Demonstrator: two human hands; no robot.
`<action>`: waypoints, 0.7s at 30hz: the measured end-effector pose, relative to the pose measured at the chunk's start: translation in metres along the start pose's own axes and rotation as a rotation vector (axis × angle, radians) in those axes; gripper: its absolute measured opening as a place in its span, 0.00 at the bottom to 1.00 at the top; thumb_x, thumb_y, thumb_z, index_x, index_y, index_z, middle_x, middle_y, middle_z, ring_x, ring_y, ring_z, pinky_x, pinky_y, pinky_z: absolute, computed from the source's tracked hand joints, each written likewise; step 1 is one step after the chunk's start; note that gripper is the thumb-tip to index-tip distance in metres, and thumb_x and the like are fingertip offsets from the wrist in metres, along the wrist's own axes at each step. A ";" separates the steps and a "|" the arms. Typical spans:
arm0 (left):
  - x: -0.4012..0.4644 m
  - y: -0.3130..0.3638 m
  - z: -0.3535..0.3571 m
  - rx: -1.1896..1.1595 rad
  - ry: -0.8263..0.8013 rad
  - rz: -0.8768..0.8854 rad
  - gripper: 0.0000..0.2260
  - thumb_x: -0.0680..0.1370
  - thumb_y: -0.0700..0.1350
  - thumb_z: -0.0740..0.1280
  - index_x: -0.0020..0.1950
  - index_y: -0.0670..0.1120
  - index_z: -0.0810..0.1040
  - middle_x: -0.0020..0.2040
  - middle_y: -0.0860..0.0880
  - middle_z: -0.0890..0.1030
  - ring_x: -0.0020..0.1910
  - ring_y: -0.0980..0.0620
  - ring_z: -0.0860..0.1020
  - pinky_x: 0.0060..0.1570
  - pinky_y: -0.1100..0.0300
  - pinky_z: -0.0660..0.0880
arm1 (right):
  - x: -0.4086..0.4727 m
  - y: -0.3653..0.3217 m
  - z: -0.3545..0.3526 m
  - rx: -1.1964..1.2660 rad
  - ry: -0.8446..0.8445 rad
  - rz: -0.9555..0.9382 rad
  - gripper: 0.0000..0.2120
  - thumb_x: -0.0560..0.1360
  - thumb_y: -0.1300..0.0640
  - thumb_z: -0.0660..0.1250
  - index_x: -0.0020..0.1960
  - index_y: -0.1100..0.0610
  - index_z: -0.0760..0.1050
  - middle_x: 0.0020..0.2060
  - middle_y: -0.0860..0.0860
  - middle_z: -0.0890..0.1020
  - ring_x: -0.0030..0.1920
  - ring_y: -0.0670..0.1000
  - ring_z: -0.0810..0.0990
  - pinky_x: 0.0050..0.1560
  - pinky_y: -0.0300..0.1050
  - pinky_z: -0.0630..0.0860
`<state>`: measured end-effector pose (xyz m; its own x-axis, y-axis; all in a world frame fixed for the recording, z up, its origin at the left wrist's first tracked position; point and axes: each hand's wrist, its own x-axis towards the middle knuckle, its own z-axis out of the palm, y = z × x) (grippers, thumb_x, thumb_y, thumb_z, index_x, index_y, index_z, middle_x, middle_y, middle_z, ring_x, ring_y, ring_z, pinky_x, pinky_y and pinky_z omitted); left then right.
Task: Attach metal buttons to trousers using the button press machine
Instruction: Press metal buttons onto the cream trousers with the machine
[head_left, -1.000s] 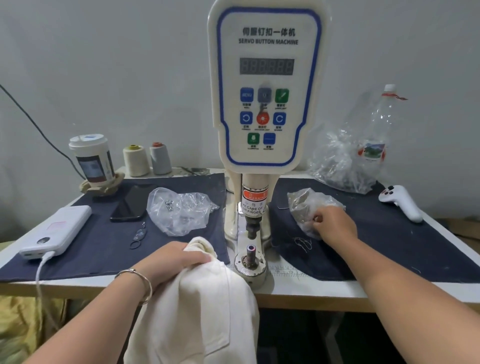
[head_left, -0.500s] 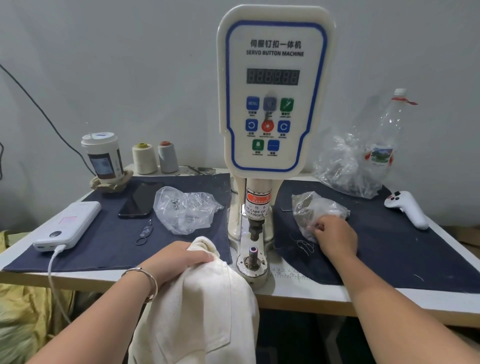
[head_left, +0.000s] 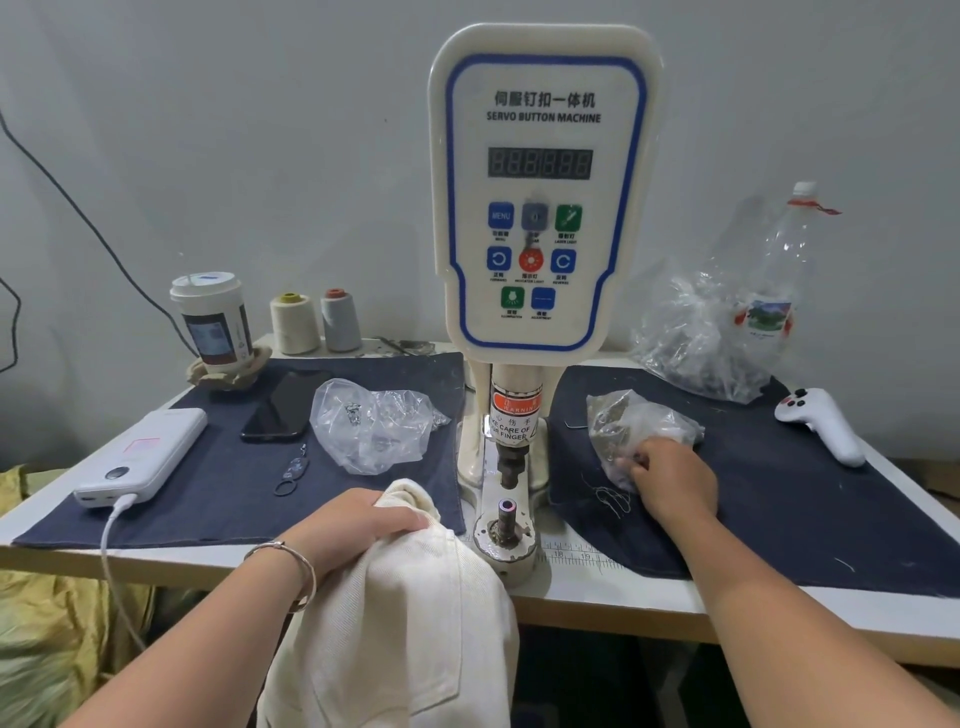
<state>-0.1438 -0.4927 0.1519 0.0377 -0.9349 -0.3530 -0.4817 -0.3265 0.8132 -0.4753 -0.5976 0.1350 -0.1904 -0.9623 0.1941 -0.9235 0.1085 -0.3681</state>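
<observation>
Both hands busy: left hand (head_left: 363, 525) grips trousers (head_left: 395, 623); right hand (head_left: 675, 480) pinches bag (head_left: 631, 423).

Left of the servo button machine (head_left: 540, 208) the left hand (head_left: 358, 525) grips cream trousers (head_left: 395, 623); right of it, the right hand (head_left: 675, 483) pinches a clear bag (head_left: 623, 421).

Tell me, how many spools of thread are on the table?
2. A cream spool stands at the back left beside the paper cup, and a grey spool stands just right of it. The machine may hide others.
</observation>
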 end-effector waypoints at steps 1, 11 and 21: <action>0.000 0.000 0.000 -0.003 -0.003 0.001 0.15 0.62 0.60 0.73 0.45 0.56 0.86 0.44 0.53 0.87 0.49 0.51 0.84 0.57 0.54 0.76 | -0.001 0.000 -0.001 0.005 0.003 0.001 0.04 0.77 0.51 0.66 0.46 0.49 0.79 0.45 0.54 0.83 0.46 0.59 0.80 0.39 0.43 0.66; 0.000 0.001 0.000 0.004 -0.017 0.014 0.16 0.62 0.60 0.72 0.46 0.56 0.86 0.45 0.53 0.87 0.48 0.53 0.84 0.57 0.55 0.77 | -0.004 -0.003 -0.003 0.021 0.057 0.004 0.05 0.77 0.54 0.64 0.42 0.47 0.77 0.44 0.51 0.83 0.44 0.56 0.80 0.38 0.42 0.66; -0.005 0.005 -0.001 0.006 -0.008 0.001 0.15 0.62 0.59 0.72 0.44 0.55 0.87 0.44 0.52 0.87 0.49 0.51 0.84 0.57 0.55 0.76 | -0.008 0.000 -0.003 0.147 0.258 -0.018 0.07 0.74 0.56 0.67 0.40 0.56 0.81 0.37 0.54 0.83 0.38 0.57 0.78 0.34 0.43 0.67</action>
<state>-0.1457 -0.4895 0.1583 0.0301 -0.9339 -0.3564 -0.4868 -0.3251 0.8108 -0.4747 -0.5886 0.1367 -0.2705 -0.8663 0.4199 -0.8727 0.0365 -0.4869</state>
